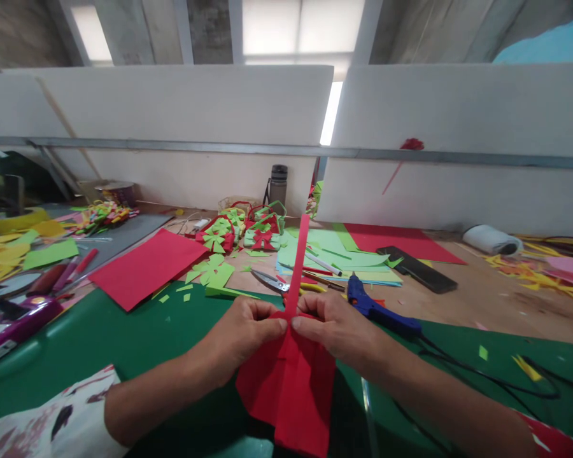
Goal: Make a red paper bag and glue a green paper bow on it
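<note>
Both of my hands pinch a folded red paper piece (289, 388) over the green mat (124, 337). My left hand (246, 331) and my right hand (329, 327) meet at its centre fold, fingers closed on the paper. A narrow red strip (298, 267) rises from the pinch point, pointing away from me. A blue glue gun (379, 310) lies just right of my right hand, its black cord trailing right. Scissors (272, 280) lie just beyond my hands.
A red sheet (146, 267) lies left of centre with light green cut-outs (214, 270) beside it. Finished red-and-green paper baskets (248, 229), a grey bottle (277, 184), stacked green sheets (344, 257), a black phone (417, 268) and a white roll (491, 240) sit farther back. White partition boards (172, 108) close the rear.
</note>
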Tool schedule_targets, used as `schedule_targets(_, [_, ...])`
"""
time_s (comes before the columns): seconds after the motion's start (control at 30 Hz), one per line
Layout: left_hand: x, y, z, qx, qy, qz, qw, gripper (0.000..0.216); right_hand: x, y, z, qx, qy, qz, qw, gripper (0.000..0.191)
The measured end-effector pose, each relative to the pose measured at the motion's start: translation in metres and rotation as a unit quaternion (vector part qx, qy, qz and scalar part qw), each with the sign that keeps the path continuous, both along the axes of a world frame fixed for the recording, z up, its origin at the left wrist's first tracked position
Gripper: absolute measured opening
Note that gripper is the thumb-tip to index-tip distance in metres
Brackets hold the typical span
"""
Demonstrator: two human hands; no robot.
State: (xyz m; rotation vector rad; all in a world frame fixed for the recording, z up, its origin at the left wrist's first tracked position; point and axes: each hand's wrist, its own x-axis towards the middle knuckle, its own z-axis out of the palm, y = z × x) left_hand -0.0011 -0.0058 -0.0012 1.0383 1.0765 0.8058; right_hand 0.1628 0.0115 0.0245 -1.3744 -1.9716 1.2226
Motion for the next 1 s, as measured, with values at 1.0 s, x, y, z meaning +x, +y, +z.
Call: schedule_targets(1.0, [0.006, 0.003, -0.004, 0.161, 0.081, 0.013, 0.984, 0.018, 0.002, 0.0, -0.006, 0.061, 0.023, 0.02, 0.998, 0.009])
